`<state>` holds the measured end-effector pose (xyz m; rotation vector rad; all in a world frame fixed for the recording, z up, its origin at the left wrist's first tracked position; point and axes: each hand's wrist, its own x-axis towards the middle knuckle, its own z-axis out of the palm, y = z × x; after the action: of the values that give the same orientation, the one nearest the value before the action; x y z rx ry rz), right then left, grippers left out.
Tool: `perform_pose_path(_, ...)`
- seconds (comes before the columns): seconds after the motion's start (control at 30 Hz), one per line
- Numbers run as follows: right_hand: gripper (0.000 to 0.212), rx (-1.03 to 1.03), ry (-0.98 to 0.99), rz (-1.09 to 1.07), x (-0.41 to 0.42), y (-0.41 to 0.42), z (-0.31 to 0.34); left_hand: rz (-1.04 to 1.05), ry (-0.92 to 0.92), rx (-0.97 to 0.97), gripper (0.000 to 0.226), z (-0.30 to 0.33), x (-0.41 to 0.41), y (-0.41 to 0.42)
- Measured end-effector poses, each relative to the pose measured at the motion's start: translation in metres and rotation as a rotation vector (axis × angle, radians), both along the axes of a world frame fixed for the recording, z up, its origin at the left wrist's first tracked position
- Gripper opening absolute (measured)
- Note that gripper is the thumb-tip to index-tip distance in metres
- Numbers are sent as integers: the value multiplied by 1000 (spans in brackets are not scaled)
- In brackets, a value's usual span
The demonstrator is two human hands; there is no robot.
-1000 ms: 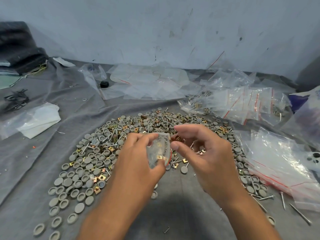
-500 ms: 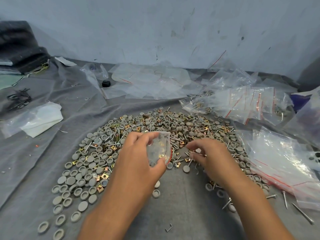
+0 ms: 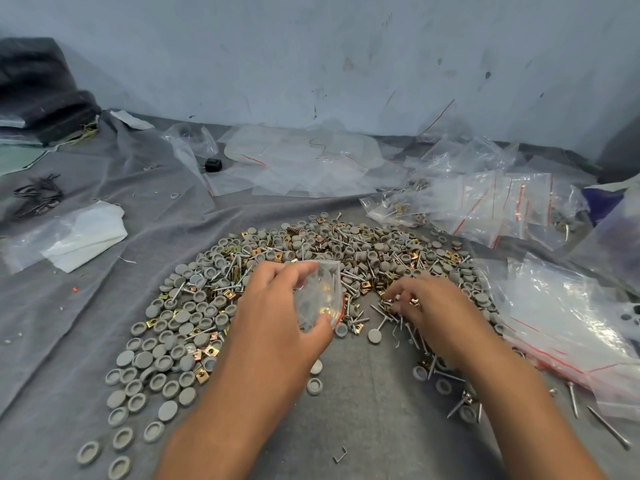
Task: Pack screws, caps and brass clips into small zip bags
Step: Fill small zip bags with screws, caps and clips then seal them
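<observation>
Near the centre of the head view, the left hand (image 3: 277, 313) holds a small clear zip bag with a red seal line (image 3: 320, 296) upright between thumb and curled fingers, its mouth turned toward the far side; a few brass and grey pieces show through the plastic. Just right of it, the right hand (image 3: 433, 306) lies low on the heap of grey round plastic caps, steel screws and square brass clips (image 3: 346, 251), fingertips (image 3: 398, 301) bent into the loose parts and pinching at a brass clip. One second earlier this hand was raised at the bag's mouth; it has since dropped to the heap while the bag stayed where it was, which suggests one item has gone in and the next is being gathered. To the far right lies a pile of filled clear zip bags (image 3: 485, 206); flat empty clear bags (image 3: 311, 168) lie at the far centre. All rests on a wrinkled grey cloth (image 3: 363, 410). Filling of this bag is judged to be partway done, the seal not yet closed.
</observation>
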<state>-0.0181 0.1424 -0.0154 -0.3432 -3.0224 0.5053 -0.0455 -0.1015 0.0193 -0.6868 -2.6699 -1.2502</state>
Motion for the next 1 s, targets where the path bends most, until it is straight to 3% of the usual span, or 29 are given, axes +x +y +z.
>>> perform_pose_path(0.2, 17, 116, 33, 2, 2, -5, -6, -3, 4, -1, 59, 0, 1, 1)
perform_pose_path(0.4, 14, -40, 108, -41, 2, -7, 1, -6, 0, -6, 59, 0, 1, 1)
perform_pose_path(0.57, 12, -358, 592, 166, 9, -51, 29, 1, 4, -18, 60, -1, 1, 5)
perform_pose_path(0.63, 10, -341, 705, 277, 12, -68, 35, -4, 12, -5, 59, -1, 0, 7)
perform_pose_path(0.73, 17, -169, 687, 361, 16, -76, 35, -9, 13, -4, 56, -1, 0, 8)
perform_pose_path(0.8, 26, -106, 651, 346, 16, -78, 32, -6, 9, -9, 51, -1, 0, 9)
perform_pose_path(0.87, 28, -261, 671, 299, 15, -76, 33, -6, 10, -4, 53, -2, 0, 8)
perform_pose_path(0.93, 18, -445, 731, 189, 12, -62, 34, -5, 4, -3, 56, -2, 0, 7)
perform_pose_path(1.0, 10, -459, 685, 16, 8, -37, 32, -9, 0, 2, 58, -2, 1, 5)
